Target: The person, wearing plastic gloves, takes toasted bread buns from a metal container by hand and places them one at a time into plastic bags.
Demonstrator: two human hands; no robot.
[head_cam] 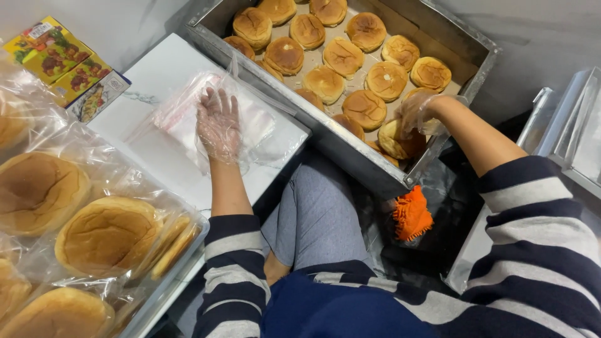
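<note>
Hands in thin clear gloves work over 2 surfaces, seen from the head camera. Left hand [218,125] lies flat on a stack of clear bags [178,119], fingers spread apart and palm down, gripping nothing. Bags rest on a white board [156,75] that sits to the left of the person's lap. Right hand [418,112] reaches into the near right corner of a metal tray [325,134], fingers curled down onto a bun [400,141]; whether the fingers fully clamp the bun cannot be told, since the glove blurs them. Bun sits against the tray's near wall, touching its neighbours. Tray holds many other buns [343,57], round and golden brown, lying on brown paper in loose rows.

Bagged buns [106,235] fill a second tray at lower left, each wrapped in clear film and crowded edge to edge. Colourful box [59,59] lies at upper left, just beyond the board. Orange cloth [410,216] hangs below the metal tray's near right corner, above a dark gap by the person's knee. Striped sleeves [538,231] in navy and grey cover both arms to the elbow. Grey trousers [316,216] show between the arms.
</note>
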